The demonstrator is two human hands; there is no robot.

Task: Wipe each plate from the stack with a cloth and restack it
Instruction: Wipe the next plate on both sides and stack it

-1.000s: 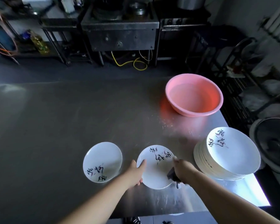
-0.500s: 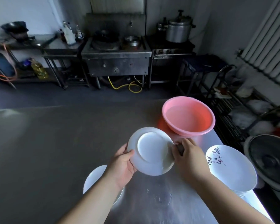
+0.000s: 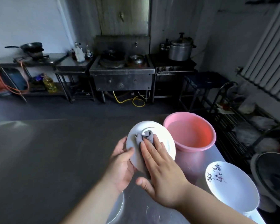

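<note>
My left hand [image 3: 122, 165] grips the left rim of a white plate [image 3: 164, 138], held up above the table with its plain underside facing me. My right hand [image 3: 162, 172] lies flat on that underside, its straight fingers pressing a small grey cloth [image 3: 143, 136] against the plate's middle. The stack of white plates [image 3: 231, 186], the top one bearing black and red brush writing, stands at the lower right. A single white plate [image 3: 117, 207] lies on the table below my left forearm, mostly hidden.
A pink basin [image 3: 190, 131] stands on the steel table [image 3: 47, 159] just right of the held plate. A dark round fan [image 3: 275, 180] sits beyond the table's right edge. A stove, pots and shelves line the far wall.
The plate was lifted off the table and turned over to show its underside. My right hand moved from its right rim onto the underside, and the cloth now presses there.
</note>
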